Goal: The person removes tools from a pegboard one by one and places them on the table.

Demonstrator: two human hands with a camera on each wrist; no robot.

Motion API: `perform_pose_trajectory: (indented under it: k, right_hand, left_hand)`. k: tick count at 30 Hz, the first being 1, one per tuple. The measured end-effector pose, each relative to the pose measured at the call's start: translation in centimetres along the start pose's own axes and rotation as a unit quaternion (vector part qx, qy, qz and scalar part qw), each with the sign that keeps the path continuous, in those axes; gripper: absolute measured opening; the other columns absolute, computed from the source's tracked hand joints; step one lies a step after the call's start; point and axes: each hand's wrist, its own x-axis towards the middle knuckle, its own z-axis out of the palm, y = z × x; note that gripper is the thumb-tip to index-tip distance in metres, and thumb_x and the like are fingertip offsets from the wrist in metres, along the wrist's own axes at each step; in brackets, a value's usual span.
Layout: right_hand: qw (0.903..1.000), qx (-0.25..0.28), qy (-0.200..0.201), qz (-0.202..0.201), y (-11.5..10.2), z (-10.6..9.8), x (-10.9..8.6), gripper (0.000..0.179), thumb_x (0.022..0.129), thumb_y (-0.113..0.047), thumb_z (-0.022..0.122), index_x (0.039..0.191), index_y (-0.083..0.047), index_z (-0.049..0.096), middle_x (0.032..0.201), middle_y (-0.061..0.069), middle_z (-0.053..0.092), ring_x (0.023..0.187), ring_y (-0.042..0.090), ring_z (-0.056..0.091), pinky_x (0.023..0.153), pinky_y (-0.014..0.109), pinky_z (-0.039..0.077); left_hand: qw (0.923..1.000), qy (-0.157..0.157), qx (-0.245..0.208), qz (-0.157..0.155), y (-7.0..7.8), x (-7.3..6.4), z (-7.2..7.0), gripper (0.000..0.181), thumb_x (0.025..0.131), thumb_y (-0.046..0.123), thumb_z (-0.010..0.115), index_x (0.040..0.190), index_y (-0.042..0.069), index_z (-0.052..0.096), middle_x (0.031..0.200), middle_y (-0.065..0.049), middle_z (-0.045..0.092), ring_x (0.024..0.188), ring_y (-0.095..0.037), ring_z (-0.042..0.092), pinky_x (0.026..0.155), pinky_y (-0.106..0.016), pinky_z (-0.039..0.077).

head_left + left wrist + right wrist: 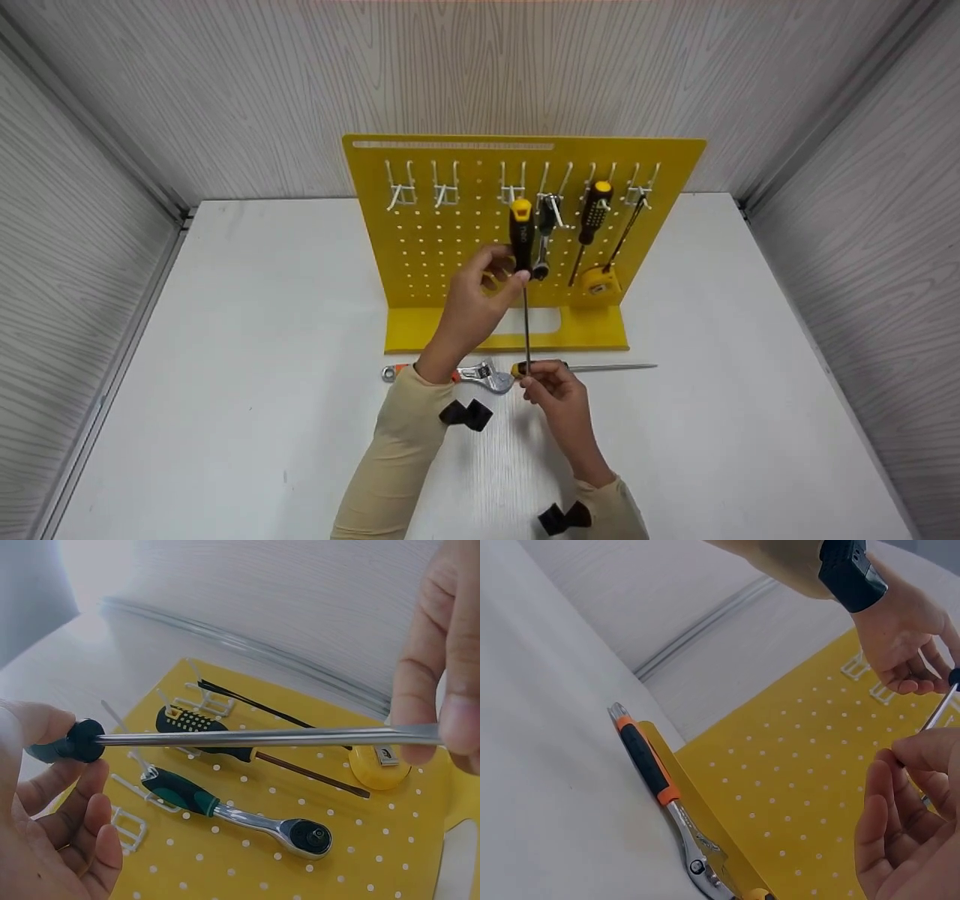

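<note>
A long screwdriver [522, 236] with a black and yellow handle is held upright in front of the yellow pegboard [442, 262]. My left hand [480, 292] pinches it at the lower end of the handle. Lower down, my right hand [559, 397] pinches the steel shaft near its tip. In the left wrist view the shaft [262, 738] stretches between both hands. Behind it hang a ratchet wrench [247, 817], a second screwdriver [225, 739] with a dotted handle, and a yellow tape measure [379, 765] on its strap.
On the table before the pegboard's base lie an adjustable wrench [484, 375] with an orange and black grip and another screwdriver [611, 367]. White hooks [445, 193] line the board's upper part. Wood-grain walls [870, 187] enclose the table.
</note>
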Motion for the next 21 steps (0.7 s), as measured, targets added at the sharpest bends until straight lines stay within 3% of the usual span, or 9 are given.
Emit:
perform_pose_trajectory:
  k: [5, 15, 21]
  right_hand:
    - [0.9999, 0.002, 0.013, 0.002, 0.3, -0.4, 0.1, 0.028, 0.088, -0.004, 0.066, 0.107, 0.015, 0.056, 0.093, 0.012, 0.067, 0.069, 0.010, 0.057, 0.064, 0.021, 0.048]
    - [0.9994, -0.004, 0.031, -0.015, 0.4, -1.4, -0.1, 0.030, 0.088, -0.006, 0.067, 0.106, 0.016, 0.056, 0.082, -0.003, 0.063, 0.069, 0.008, 0.053, 0.062, 0.020, 0.046]
    - [0.9978, -0.013, 0.065, 0.004, 0.3, -2.7, 0.1, 0.027, 0.089, -0.008, 0.067, 0.105, 0.011, 0.057, 0.080, -0.002, 0.059, 0.068, 0.009, 0.051, 0.063, 0.023, 0.046]
  left_hand:
    - [1.0000, 0.001, -0.006, -0.001, 0.1, -0.1, -0.1, 0.029, 0.091, 0.018, 0.061, 0.117, 0.004, 0.059, 0.101, -0.011, 0.064, 0.087, -0.018, 0.055, 0.076, -0.028, 0.043]
    - [0.9989, 0.006, -0.040, -0.026, 0.1, -0.5, -0.9, 0.030, 0.091, 0.018, 0.061, 0.117, 0.004, 0.056, 0.103, -0.012, 0.061, 0.090, -0.018, 0.054, 0.079, -0.030, 0.043]
    - [0.9982, 0.009, -0.051, -0.029, -0.1, -0.9, -1.4, 0.033, 0.089, 0.018, 0.062, 0.118, 0.003, 0.054, 0.102, -0.012, 0.060, 0.088, -0.018, 0.055, 0.079, -0.034, 0.044]
